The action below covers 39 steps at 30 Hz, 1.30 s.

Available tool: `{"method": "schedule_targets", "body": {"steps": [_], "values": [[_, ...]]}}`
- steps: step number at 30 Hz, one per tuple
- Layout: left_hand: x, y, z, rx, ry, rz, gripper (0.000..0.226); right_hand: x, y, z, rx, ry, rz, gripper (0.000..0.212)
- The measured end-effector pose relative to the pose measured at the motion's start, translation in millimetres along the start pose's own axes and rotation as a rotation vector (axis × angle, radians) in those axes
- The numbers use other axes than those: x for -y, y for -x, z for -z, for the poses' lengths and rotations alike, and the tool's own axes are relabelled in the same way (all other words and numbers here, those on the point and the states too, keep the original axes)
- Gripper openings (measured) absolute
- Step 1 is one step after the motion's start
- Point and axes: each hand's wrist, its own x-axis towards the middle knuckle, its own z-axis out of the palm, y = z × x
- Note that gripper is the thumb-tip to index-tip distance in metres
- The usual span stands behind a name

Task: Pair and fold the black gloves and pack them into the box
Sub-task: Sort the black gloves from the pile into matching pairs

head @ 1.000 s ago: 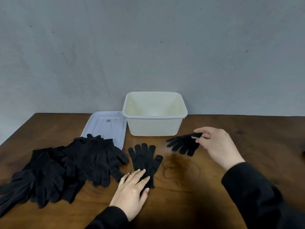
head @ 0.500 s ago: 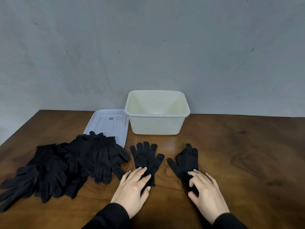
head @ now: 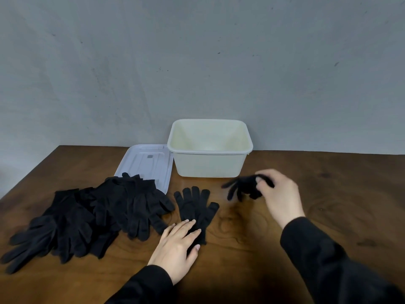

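The right hand, right of centre, pinches the cuff of a blurred black glove raised over the wooden table. The left hand, lower centre, lies flat with straight fingers on a second glove. A glove pile sprawls lower left; the cream box stands centre, lid beside it.

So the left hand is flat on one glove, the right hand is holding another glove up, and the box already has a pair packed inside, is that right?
Not quite: in the head view the box holds nothing yet. The rest stands: the left hand lies flat on one glove, and the right hand holds another glove up.
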Motion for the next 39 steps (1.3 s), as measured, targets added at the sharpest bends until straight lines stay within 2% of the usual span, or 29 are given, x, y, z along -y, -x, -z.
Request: {"method": "schedule_targets", "body": {"steps": [3,6,9,11,13,18,21,26,30,34,39], "values": [[0,0,0,0.002,-0.001,0.002,0.041,22,-8,9,-0.126,-0.081,0.082,0.017],[-1,0,1,-0.002,0.004,0.012,0.041,10,18,1,-0.069,-0.095,0.146,0.028],[-2,0,2,-0.01,0.005,0.009,0.041,-48,58,-25,0.099,0.218,0.186,0.038],[-2,-1,2,-0.014,0.005,0.008,0.041,-85,79,-38,0.18,0.434,0.212,0.036],[-3,-1,3,-0.013,0.005,0.009,0.041,-109,93,-47,0.243,0.551,0.256,0.034],[-4,0,5,-0.013,-0.006,0.016,0.044,-115,100,-53,0.18,0.673,0.283,0.029],[-6,0,6,-0.007,-0.013,0.006,0.038,-111,102,-52,0.158,0.688,0.287,0.054],[-6,0,5,0.01,-0.017,0.0,0.042,-97,101,-55,0.144,0.572,0.36,0.045],[-7,-1,6,0.019,-0.006,0.004,0.045,-78,109,-79,0.238,0.493,0.438,0.043],[-6,0,6,0.024,0.014,-0.002,0.047,-63,118,-106,0.296,0.485,0.397,0.039],[-1,6,12,-0.115,0.255,0.057,0.038,-56,123,-133,0.309,0.483,0.403,0.046]]}}
